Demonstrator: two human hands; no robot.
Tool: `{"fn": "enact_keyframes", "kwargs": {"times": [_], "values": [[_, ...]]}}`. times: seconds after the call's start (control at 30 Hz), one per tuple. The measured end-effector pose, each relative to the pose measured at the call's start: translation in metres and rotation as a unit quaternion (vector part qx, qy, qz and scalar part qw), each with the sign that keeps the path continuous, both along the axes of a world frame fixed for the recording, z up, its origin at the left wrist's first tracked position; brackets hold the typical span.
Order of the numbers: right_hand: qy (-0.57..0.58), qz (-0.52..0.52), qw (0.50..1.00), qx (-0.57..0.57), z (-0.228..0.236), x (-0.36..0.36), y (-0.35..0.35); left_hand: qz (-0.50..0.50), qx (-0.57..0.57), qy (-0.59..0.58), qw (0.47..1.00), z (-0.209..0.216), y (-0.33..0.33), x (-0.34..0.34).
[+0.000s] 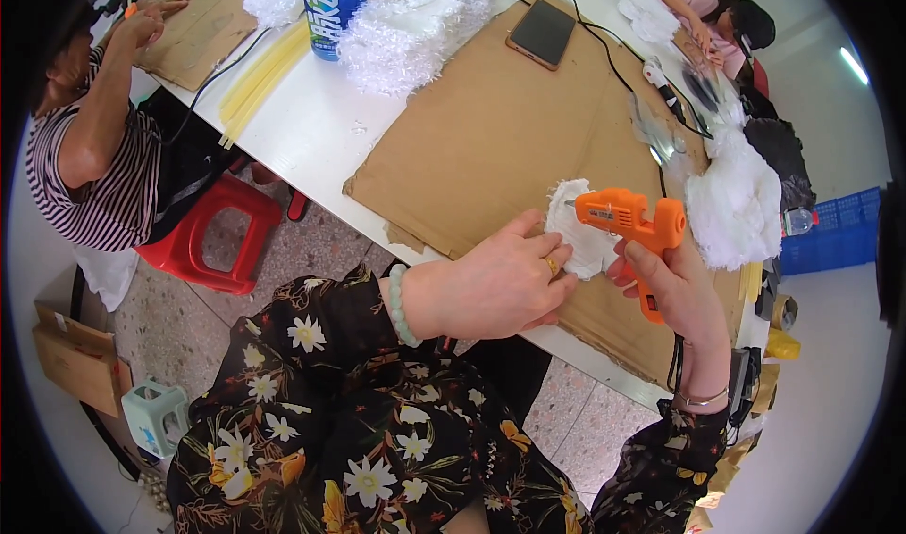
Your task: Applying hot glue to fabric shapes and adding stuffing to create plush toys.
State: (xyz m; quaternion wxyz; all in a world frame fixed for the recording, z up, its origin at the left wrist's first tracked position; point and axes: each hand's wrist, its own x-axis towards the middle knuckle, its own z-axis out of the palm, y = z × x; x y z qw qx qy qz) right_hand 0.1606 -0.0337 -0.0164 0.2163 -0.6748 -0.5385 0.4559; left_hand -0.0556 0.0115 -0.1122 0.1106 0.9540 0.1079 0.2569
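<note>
My right hand [681, 287] is wrapped round the handle of an orange hot glue gun [613, 211]. The gun's nozzle points left, over a small white piece of fabric [590, 246]. Curled at the left edge of that fabric is my left hand [510, 275], its fingers closed on it; the fingertips are partly hidden. Both hands are above a large sheet of brown cardboard [491, 138] on the white table.
A phone [543, 34] lies on the cardboard. Around it are yellow glue sticks [269, 81], a blue container [332, 10], white tinsel [406, 43], a white fluffy bundle [734, 204] and black cables. Two people sit at the table, one near a red stool [217, 237].
</note>
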Motion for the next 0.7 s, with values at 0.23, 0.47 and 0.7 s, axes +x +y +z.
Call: {"fn": "enact_keyframes", "kwargs": {"times": [0.23, 0.47, 0.7], "values": [[-0.010, -0.011, 1.000, 0.016, 0.003, -0.008, -0.003, 0.000, -0.002, 0.001, 1.000, 0.000, 0.000, 0.001], [0.006, 0.013, 1.000, 0.022, -0.002, -0.004, -0.004, 0.011, 0.016, 0.000, 1.000, 0.003, -0.001, -0.003], [-0.040, 0.009, 0.999, 0.021, -0.009, 0.005, -0.005, -0.013, -0.001, -0.004, 1.000, -0.003, 0.004, 0.007]]}}
